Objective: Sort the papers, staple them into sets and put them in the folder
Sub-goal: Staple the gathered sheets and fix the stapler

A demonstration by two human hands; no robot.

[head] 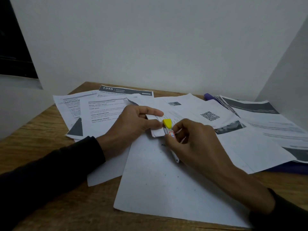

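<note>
- The wooden table (41, 130) holds many printed papers (191, 105), spread out behind and beside the stapler.
- A big white sheet (158, 180) lies on the table in front of the stapler, nearest the person.
- A purple folder (283, 168) peeks out from under the papers, far to the right of the stapler.
- The left hand (131, 124) pinches a small stack of papers (155, 131) just left of the stapler.
- The right hand (196, 144) has its fingers curled around the stapler.
- The stapler (169, 129) has a yellow tip and touches the stack's edge.

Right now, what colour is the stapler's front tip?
Yellow: the small stapler's plastic tip shows clearly in the head view.
</note>
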